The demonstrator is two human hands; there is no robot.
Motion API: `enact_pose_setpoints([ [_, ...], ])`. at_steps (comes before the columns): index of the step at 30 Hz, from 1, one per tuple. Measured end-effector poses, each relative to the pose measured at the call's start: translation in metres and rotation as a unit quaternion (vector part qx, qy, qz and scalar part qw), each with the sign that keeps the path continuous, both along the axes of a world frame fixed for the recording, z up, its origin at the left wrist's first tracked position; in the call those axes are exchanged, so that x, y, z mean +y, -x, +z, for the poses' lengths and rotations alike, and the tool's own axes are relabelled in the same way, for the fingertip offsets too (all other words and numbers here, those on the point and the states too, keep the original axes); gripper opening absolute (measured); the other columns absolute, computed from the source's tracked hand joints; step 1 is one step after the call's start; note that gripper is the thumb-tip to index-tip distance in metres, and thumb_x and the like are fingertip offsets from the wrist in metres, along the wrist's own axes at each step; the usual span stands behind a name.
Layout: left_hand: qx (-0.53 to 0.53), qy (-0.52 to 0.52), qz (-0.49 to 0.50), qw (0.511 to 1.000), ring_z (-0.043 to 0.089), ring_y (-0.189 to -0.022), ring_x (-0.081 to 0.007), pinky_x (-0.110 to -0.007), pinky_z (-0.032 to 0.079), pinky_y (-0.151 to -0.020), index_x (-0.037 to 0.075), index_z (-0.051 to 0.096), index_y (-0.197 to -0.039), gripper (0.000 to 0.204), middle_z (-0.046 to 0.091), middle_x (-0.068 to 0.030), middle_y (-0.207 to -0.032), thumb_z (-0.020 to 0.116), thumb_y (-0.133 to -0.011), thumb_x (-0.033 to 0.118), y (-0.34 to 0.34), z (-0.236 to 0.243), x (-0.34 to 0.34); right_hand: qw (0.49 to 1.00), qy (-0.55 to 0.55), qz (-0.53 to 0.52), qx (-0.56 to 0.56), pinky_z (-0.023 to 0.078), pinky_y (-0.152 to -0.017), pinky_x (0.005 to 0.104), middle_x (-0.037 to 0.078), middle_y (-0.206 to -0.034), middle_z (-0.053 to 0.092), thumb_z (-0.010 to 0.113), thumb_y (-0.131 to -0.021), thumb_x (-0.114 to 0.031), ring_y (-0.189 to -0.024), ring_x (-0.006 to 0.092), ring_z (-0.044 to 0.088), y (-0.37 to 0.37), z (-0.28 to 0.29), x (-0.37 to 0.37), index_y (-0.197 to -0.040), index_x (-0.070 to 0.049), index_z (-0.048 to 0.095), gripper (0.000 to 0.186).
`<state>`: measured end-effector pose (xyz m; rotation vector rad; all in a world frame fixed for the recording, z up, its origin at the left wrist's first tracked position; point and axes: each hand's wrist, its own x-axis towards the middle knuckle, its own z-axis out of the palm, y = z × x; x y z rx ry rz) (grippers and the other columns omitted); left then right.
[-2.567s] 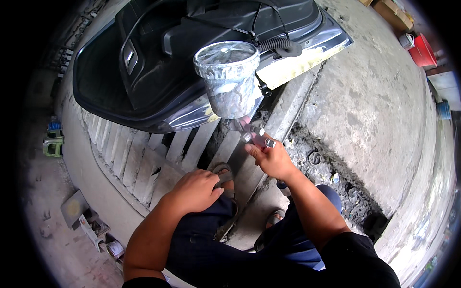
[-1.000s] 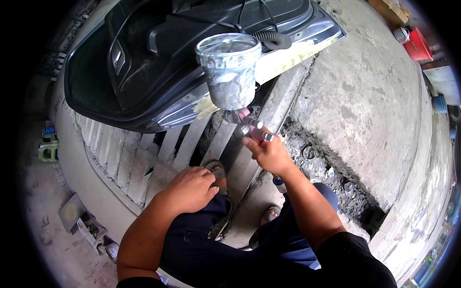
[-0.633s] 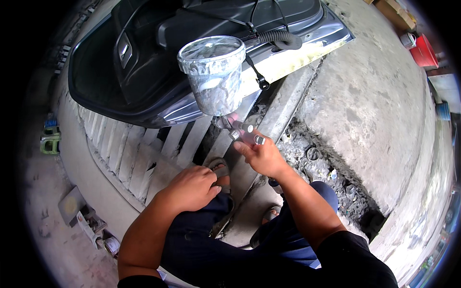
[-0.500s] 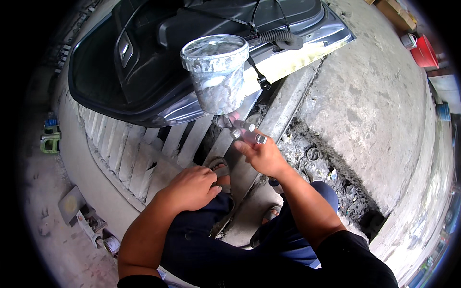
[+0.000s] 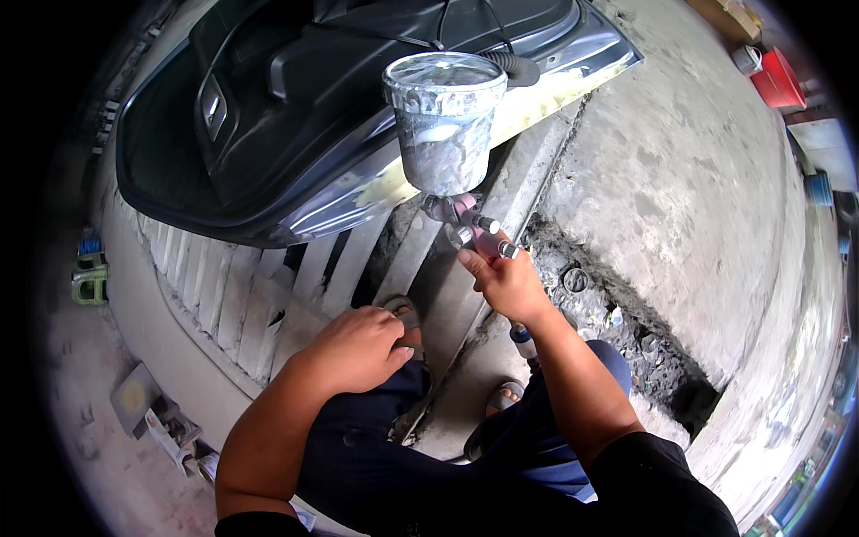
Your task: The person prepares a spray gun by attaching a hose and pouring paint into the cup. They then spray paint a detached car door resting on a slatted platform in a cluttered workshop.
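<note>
My right hand (image 5: 512, 285) is closed round the handle of a pinkish spray gun (image 5: 481, 231) with silvery knobs. A round, paint-smeared cup (image 5: 447, 134) sits upright on top of the gun. Below the hand, a hose fitting (image 5: 522, 340) hangs near my right knee. Beyond the gun lies a dark vehicle panel (image 5: 304, 107), with a pale yellowish patch (image 5: 528, 106) along its near right edge; the cup covers part of it. My left hand (image 5: 356, 347) rests on my left knee, fingers curled under and mostly hidden, with no object showing in it.
The panel lies over a slatted concrete grating (image 5: 344, 268). To the right, a broken strip of rubble (image 5: 626, 331) runs through the concrete floor (image 5: 680, 188). A red bucket (image 5: 777, 79) stands at the far right. A green stand (image 5: 89, 285) is at the left.
The spray gun and its cup have moved right, with my right hand shifting slightly right. The view has shifted a little, and my left hand has stayed on my knee.
</note>
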<state>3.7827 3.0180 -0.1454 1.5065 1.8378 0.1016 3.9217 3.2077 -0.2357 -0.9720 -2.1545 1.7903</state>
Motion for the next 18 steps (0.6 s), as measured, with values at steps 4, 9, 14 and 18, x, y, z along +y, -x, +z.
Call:
enact_pose_setpoints([
  [4,-0.001,0.009,-0.006,1.000,0.057,-0.098,-0.0327,-0.042,0.046,-0.085,0.002,0.060,-0.089,0.025,0.061,-0.0133,-0.096,0.062,-0.086,0.027,-0.002,0.001,0.006,1.000,0.005,-0.023,-0.012,0.047,-0.066,0.0388,0.018,-0.073,0.059,0.065,-0.089,-0.022,-0.069,0.0348,0.059,-0.006,0.003,0.006,-0.100,0.000,0.056,0.026],
  [9,0.007,0.018,-0.011,1.000,0.057,-0.098,-0.0330,-0.043,0.046,-0.085,0.002,0.061,-0.090,0.025,0.061,-0.0134,-0.096,0.062,-0.086,0.027,-0.003,0.002,0.008,0.999,0.012,-0.050,-0.002,0.047,-0.065,0.0397,0.018,-0.074,0.059,0.065,-0.089,-0.020,-0.071,0.0378,0.059,-0.008,0.004,0.007,-0.097,0.000,0.055,0.024],
  [14,0.006,0.023,-0.002,1.000,0.057,-0.097,-0.0336,-0.043,0.046,-0.085,0.002,0.060,-0.089,0.025,0.061,-0.0136,-0.094,0.061,-0.086,0.027,-0.002,0.001,0.004,0.999,-0.034,-0.017,0.011,0.047,-0.067,0.0424,0.020,-0.078,0.060,0.066,-0.088,-0.020,-0.076,0.0403,0.061,-0.001,0.003,-0.002,-0.096,0.000,0.055,0.024],
  [18,0.001,0.009,0.003,1.000,0.057,-0.096,-0.0341,-0.043,0.046,-0.084,0.002,0.059,-0.088,0.025,0.060,-0.0142,-0.093,0.061,-0.086,0.027,-0.001,0.001,-0.001,0.999,-0.017,0.023,0.038,0.047,-0.067,0.0445,0.022,-0.080,0.060,0.066,-0.087,-0.022,-0.080,0.0428,0.061,0.007,0.005,-0.015,-0.096,-0.001,0.054,0.025],
])
